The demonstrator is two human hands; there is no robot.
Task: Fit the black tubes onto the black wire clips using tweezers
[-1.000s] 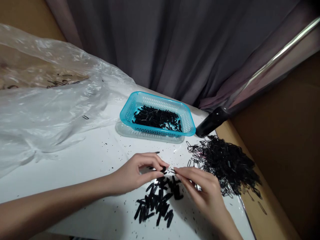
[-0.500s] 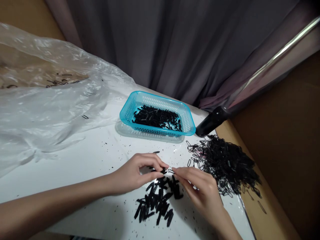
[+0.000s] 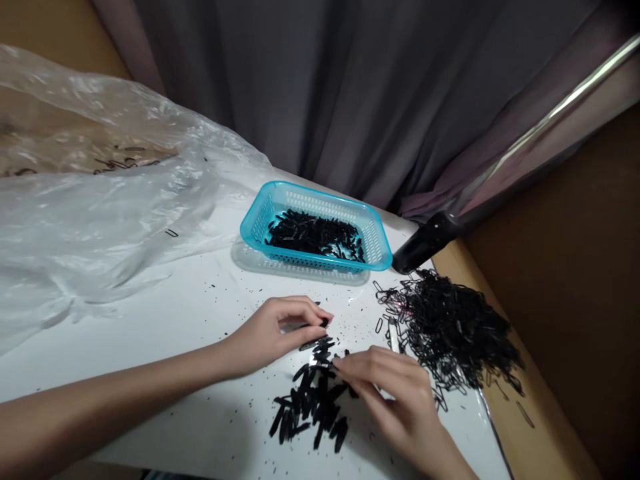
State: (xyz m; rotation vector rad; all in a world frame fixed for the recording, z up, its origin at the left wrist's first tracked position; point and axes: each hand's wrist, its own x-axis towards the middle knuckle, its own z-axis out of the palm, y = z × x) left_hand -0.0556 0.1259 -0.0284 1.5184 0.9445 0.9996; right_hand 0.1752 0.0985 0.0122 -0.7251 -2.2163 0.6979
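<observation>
My left hand (image 3: 283, 330) hovers just above the white tabletop, thumb and fingers pinched on a small black oblong piece (image 3: 324, 323). My right hand (image 3: 395, 390) is lower and to the right, its fingertips together at the edge of a loose pile of black oblong pieces (image 3: 313, 400). Whether anything sits between those fingertips is hidden. Behind the hands stands a blue plastic basket (image 3: 315, 257) with many similar black pieces in it. A big heap of thin black wire loops (image 3: 463, 333) lies to the right of my right hand.
Clear plastic sheeting (image 3: 125, 220) covers the left side, with some wire loops on it. A black cylinder (image 3: 425, 243) leans beside the basket. Dark crumbs dot the white tabletop (image 3: 200, 427). A grey curtain (image 3: 320, 87) hangs behind.
My hands have come apart. The right hand has moved down and slightly left to the pile's edge; the left has shifted slightly up, still pinching the black piece.
</observation>
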